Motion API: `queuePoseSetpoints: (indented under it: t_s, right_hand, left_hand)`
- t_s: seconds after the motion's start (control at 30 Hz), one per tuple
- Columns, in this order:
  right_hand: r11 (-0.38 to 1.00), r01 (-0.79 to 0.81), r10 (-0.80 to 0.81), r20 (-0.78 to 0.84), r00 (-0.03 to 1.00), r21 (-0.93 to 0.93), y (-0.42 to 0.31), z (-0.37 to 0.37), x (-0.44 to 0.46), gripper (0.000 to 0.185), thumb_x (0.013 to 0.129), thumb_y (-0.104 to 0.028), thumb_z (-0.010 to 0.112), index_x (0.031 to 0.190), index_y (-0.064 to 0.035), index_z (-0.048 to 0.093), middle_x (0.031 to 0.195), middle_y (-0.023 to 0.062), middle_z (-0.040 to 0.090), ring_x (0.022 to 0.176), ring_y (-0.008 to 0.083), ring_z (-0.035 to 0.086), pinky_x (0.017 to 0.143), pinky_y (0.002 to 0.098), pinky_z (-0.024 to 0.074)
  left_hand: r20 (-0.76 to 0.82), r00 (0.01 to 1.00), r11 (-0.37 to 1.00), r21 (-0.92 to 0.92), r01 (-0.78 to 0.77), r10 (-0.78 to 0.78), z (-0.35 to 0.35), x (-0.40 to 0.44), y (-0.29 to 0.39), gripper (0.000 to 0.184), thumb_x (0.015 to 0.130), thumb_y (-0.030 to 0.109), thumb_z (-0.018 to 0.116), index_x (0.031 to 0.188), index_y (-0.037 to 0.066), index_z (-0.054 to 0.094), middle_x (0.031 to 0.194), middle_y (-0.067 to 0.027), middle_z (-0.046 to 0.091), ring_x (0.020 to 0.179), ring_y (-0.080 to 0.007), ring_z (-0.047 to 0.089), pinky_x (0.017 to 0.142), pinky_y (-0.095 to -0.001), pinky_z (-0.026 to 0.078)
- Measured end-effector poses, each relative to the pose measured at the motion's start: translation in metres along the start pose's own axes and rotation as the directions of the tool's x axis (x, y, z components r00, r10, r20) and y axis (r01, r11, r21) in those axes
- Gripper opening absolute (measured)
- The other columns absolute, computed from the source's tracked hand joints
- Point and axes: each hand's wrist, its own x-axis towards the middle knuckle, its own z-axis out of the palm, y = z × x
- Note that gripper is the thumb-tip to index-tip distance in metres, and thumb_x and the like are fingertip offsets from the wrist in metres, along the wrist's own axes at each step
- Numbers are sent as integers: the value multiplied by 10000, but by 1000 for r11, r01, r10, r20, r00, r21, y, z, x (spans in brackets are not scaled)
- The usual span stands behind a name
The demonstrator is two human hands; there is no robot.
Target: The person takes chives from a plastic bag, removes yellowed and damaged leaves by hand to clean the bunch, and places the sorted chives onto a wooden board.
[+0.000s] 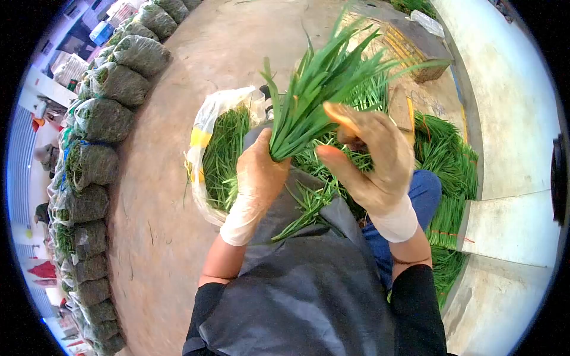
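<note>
My left hand [261,169], in a thin pale glove, is closed around the lower end of a bunch of garlic chives [309,95]. The long flat leaves fan upward and to the right. Just right of the bunch is my right hand [377,157], gloved too, with orange-tinted fingertips. Its thumb and bent fingers are apart, and I see nothing between them. Loose chives [312,204] lie on the dark apron [297,279] over my lap. Beside my left hand stands a clear plastic bag [205,127] of cut greens.
Tied bundles of chives [445,154] are stacked on my right beside a pale wall [504,107]. A cardboard box [412,50] stands ahead on the right. Several filled plastic sacks [104,118] line the left side of the concrete floor [160,196].
</note>
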Motion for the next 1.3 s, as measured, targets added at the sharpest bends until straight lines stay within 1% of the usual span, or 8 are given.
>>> queuePoseSetpoints:
  t_s: [0.3,0.37,0.57,0.7,0.83,0.97,1.17,1.3]
  right_hand:
    - [996,-19,18,-17,1000,-83,15,42,-4,161,718,-94,769,765,-22,633,670,30,582,585,106,540,538,270,453]
    - [813,-456,406,207,890,364,7,33,-11,139,733,-52,747,779,-7,624,680,14,591,629,83,549,566,262,450]
    - [421,-293,385,124,915,858,28,-10,-52,67,730,-77,722,762,-49,669,686,65,627,643,165,591,570,291,457]
    - [931,1,235,601,764,-365,31,8,-71,236,746,-139,701,953,-29,673,765,81,635,690,215,610,595,316,461]
    - [961,-269,259,144,955,60,16,-3,-47,259,747,-121,721,995,-76,665,827,66,603,748,231,597,690,364,491]
    - [942,-15,-1,-49,999,-335,16,22,-9,217,727,-172,736,916,-107,651,803,42,592,773,224,581,680,362,468]
    - [952,-161,153,52,987,262,21,36,-16,186,729,-128,762,839,-43,640,785,48,540,698,147,517,650,274,437]
    - [993,-76,44,304,952,92,19,-3,-20,219,759,-163,744,910,-31,655,885,63,564,772,166,533,711,294,466]
  left_hand:
    - [67,998,976,214,-25,11,-13,-10,-4,341,693,97,689,1001,62,546,766,-183,626,774,-379,618,647,-455,477]
    - [59,998,972,231,-50,37,-15,-10,-3,339,693,92,688,1000,63,547,767,-181,627,773,-375,620,650,-453,480]
    - [148,982,942,330,60,-114,-24,0,-18,541,704,109,715,1199,-9,529,938,-234,643,905,-377,623,765,-420,496]
    - [146,975,936,333,112,-168,-31,1,-18,526,722,130,709,1197,-12,533,947,-244,640,914,-375,623,778,-414,495]
    - [157,979,944,322,76,-132,-31,1,-19,526,726,142,712,1192,-27,535,931,-243,644,900,-377,628,770,-404,498]
    - [184,969,929,359,90,-165,-32,-1,-15,536,716,136,722,1187,-38,536,927,-239,646,897,-370,632,763,-395,502]
    - [184,974,945,319,66,-130,-33,-10,-23,475,723,120,707,1157,-4,559,899,-237,643,879,-372,628,736,-402,499]
    - [184,976,936,349,46,-117,-34,-13,-36,440,728,111,694,1130,-1,555,877,-233,641,857,-384,622,714,-417,495]
